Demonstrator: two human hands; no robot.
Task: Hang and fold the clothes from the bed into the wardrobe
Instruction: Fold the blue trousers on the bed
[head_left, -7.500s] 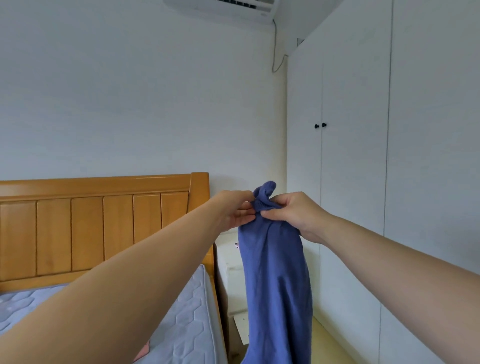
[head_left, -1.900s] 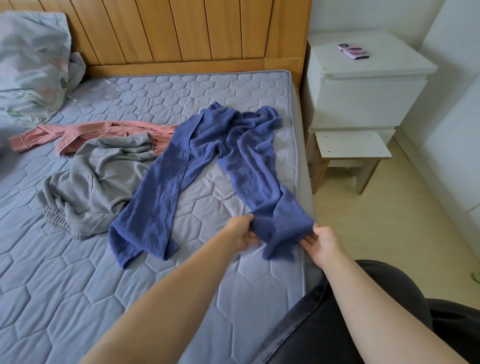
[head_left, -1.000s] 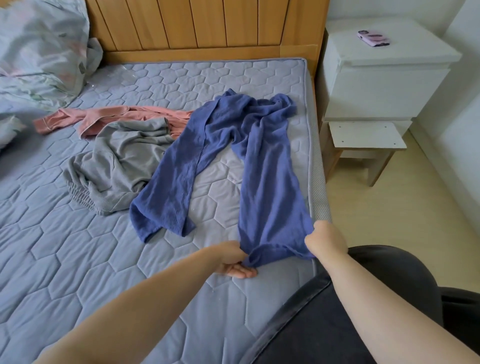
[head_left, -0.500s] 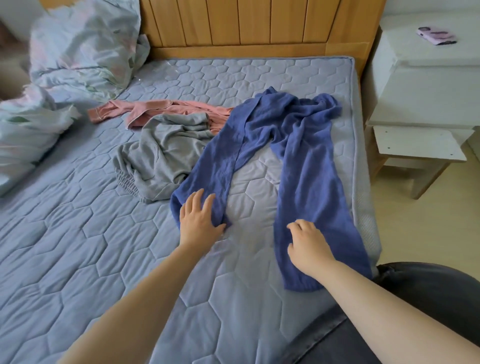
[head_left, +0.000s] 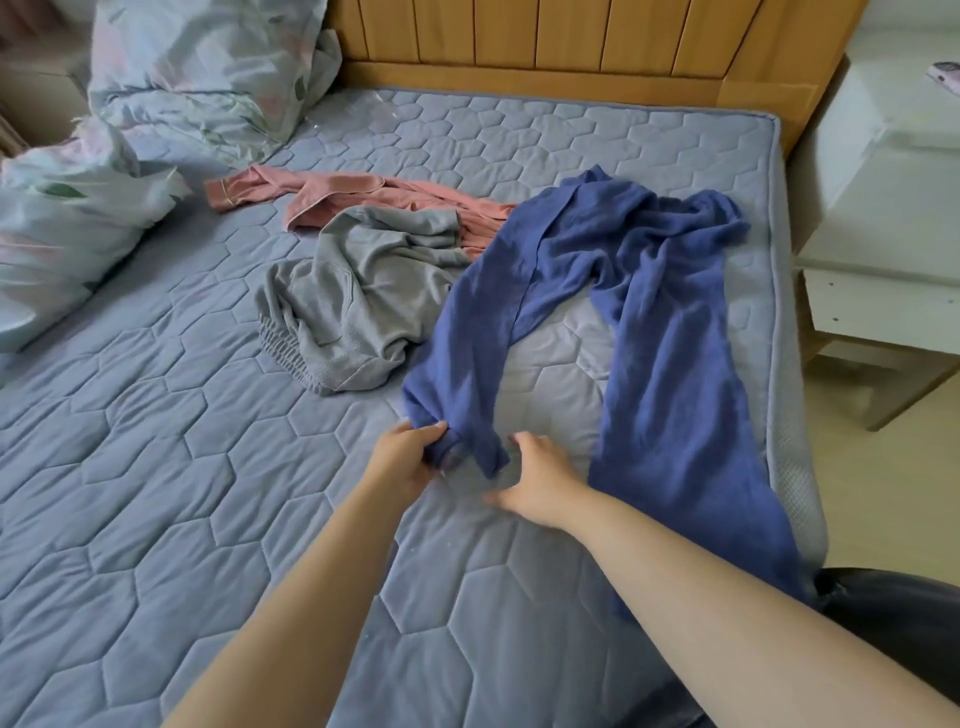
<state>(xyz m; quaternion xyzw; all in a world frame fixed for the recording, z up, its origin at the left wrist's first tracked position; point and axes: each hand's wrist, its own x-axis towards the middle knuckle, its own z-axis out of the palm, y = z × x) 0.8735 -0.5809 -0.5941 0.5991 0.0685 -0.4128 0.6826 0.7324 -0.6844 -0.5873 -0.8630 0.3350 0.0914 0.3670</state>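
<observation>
Half a second ago the left hand (head_left: 405, 457) lay flat, fingers straight, on the hem of one leg of the crinkled blue cloth trousers (head_left: 649, 322). Now its fingers curl round that hem and bunch it into a pinch. The right hand (head_left: 540, 483) has left the other leg, where it was resting, and come across to the bare strip of quilted blue-grey mattress (head_left: 156, 467) between the two legs. Its fingers are loosely spread and its thumb held out, just beside the gripped hem. The trousers themselves lie as before, with the rumpled waist at the end nearest the slatted wooden headboard (head_left: 571, 41) and both legs running away from it. The ungripped leg lies flat along the mattress edge. The crumpled grey knit garment (head_left: 358, 301) and the pink garment (head_left: 337, 195) have not shifted; the pink one is the closer to the headboard. Some things are hard to read. The left fingertips are tucked into the fold, and motion blur around the right hand leaves it unclear whether it touches the cloth. The far hem of the flat leg is hidden behind the right forearm, and part of the pink garment is buried under the grey and blue cloth. Beyond the headboard's corner, on the white bedside cabinet (head_left: 883, 156), a small pink object (head_left: 948, 75) is cut off by the frame edge — too little shows to name it.
</observation>
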